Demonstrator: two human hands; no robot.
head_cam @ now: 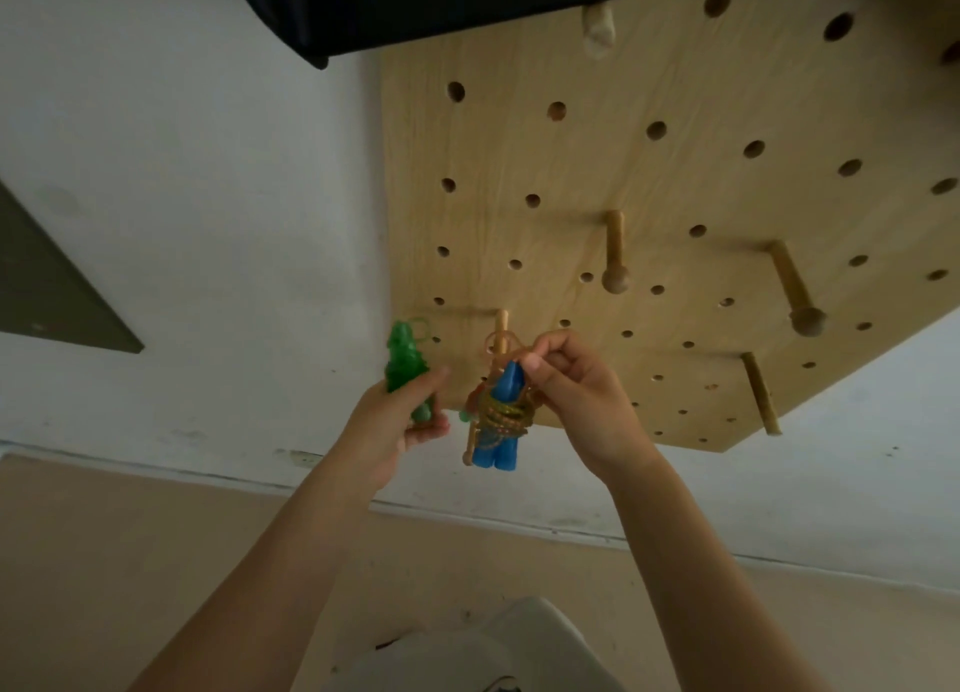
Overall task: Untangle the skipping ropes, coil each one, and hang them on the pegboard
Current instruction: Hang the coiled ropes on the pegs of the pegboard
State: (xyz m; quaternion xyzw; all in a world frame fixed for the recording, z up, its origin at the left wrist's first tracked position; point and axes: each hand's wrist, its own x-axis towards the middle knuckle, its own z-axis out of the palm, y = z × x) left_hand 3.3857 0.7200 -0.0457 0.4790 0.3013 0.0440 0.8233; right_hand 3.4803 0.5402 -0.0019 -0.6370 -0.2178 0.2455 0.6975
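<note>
Blue-handled rope bundle (pixel 497 421), orange cord coiled round it, sits at the pegboard's (pixel 649 213) bottom-left corner, loop over the lowest-left peg (pixel 501 330). Right hand (pixel 576 395) pinches that loop. Left hand (pixel 400 421) grips green handles (pixel 408 369); their cord is hidden. Dark object (pixel 415 0) cuts off pegboard top. White wall (pixel 182 171), beige floor (pixel 130 561).

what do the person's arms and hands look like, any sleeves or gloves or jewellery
Both forearms are bare as far as the picture shows them, with no sleeve in view. The left hand and the right hand wear no gloves. No watch, bracelet or ring shows on either wrist or on the fingers that can be seen. The nails look short and unpainted, though the light is dim.
</note>
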